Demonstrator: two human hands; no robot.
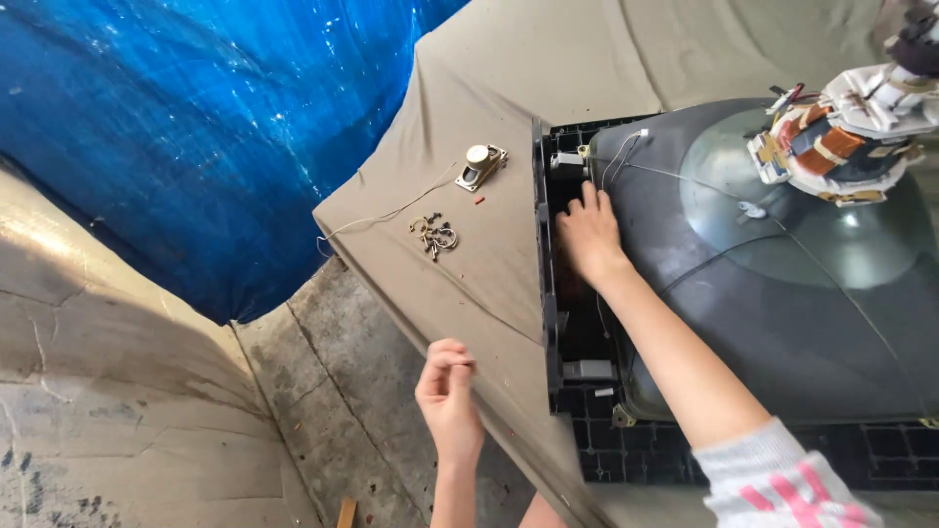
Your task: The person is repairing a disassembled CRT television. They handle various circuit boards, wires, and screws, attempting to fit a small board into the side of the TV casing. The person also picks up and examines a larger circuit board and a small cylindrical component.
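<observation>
A grey picture tube (782,284) lies face down in a black plastic frame (545,264) on a cloth-covered table (469,127). Its neck carries a copper-wound coil assembly (841,142) at the upper right. My right hand (589,235) rests with fingers apart on the tube's left edge, reaching into the gap beside the frame, near thin white wires (616,161). My left hand (448,396) hovers at the cloth's near edge with fingers curled together; I cannot see anything in it.
On the cloth lie a small speaker (480,164) with a thin wire and a little heap of screws (435,235). A blue tarp (196,127) hangs at the left over a concrete floor (323,391).
</observation>
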